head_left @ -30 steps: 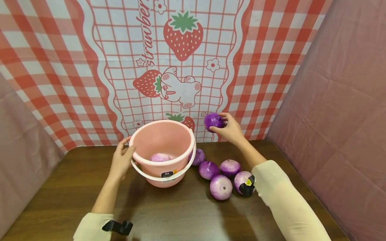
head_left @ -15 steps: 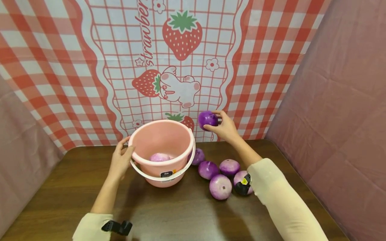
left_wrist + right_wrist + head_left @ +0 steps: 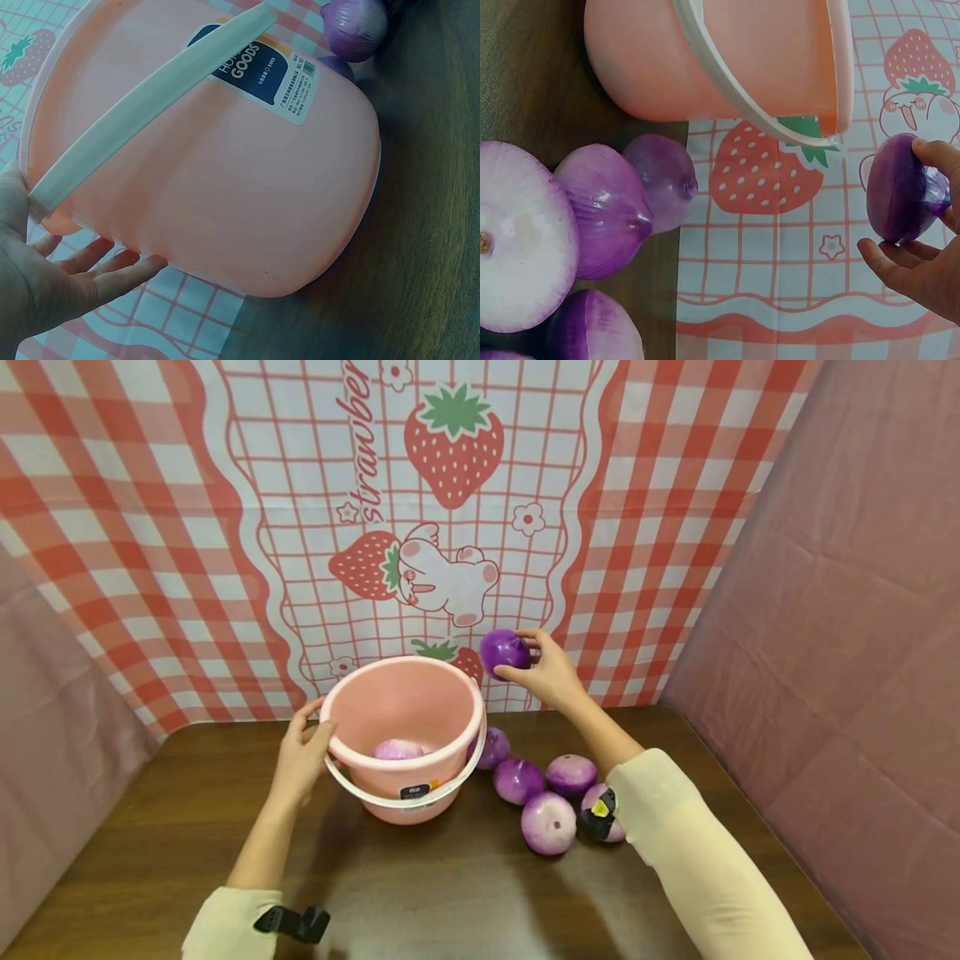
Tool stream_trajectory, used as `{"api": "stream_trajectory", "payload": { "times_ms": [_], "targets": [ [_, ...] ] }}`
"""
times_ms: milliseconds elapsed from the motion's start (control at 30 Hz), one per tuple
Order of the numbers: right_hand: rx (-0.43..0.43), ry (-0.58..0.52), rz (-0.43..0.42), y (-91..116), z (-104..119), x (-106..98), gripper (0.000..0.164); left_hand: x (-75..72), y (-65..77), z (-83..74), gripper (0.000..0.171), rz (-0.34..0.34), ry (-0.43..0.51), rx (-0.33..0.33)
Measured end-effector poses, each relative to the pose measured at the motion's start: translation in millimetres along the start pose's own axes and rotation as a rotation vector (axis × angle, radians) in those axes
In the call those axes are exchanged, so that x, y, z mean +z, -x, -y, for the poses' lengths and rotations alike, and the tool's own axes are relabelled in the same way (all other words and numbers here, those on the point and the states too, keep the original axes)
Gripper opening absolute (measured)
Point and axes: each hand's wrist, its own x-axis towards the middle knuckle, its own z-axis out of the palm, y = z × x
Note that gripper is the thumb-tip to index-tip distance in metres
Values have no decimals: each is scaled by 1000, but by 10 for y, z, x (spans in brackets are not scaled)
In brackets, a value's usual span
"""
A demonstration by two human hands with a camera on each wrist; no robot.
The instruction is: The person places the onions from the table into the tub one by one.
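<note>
My right hand (image 3: pixel 553 673) holds a deep purple onion (image 3: pixel 502 653) between thumb and fingers, up beside the bucket's right rim and higher than it. In the right wrist view the same onion (image 3: pixel 897 189) has its pointed end toward the palm. A pink plastic bucket (image 3: pixel 411 793) stands on the table with its white handle (image 3: pixel 375 800) lowered over the front. At its left rim, my left hand (image 3: pixel 298 762) grips the edge, thumb at the rim and fingers (image 3: pixel 124 279) along the outer wall. Inside the bucket lies a pale purple onion (image 3: pixel 398 749).
Right of the bucket, several purple onions rest close together on the brown wooden table (image 3: pixel 435 893). The frontmost onion (image 3: pixel 549 823) has a pale face; another onion (image 3: pixel 491 749) is close against the bucket. Behind hangs a red-and-white strawberry cloth (image 3: pixel 454 452).
My right hand has carried its onion leftward and slightly up, nearer to the bucket's rim. The left hand and the bucket have stayed in place.
</note>
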Motion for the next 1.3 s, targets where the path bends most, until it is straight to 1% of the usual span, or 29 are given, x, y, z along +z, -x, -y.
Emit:
{"api": "stream_trajectory", "payload": {
  "times_ms": [167, 467, 733, 967, 1300],
  "targets": [
    [-8, 11, 1, 0, 30, 26, 71, 7, -3, 2, 50, -4, -3, 5],
    [-11, 11, 12, -18, 70, 87, 72, -5, -6, 4, 51, -5, -5, -1],
    [-35, -4, 24, -20, 128, 167, 71, 4, -7, 8, 50, -12, -14, 8],
    [-61, 0, 28, -35, 155, 217, 72, 4, -7, 2, 50, -3, -2, 2],
    [-84, -14, 37, -28, 203, 285, 70, 1, -10, 2, 51, -6, -5, -9]
  ]
}}
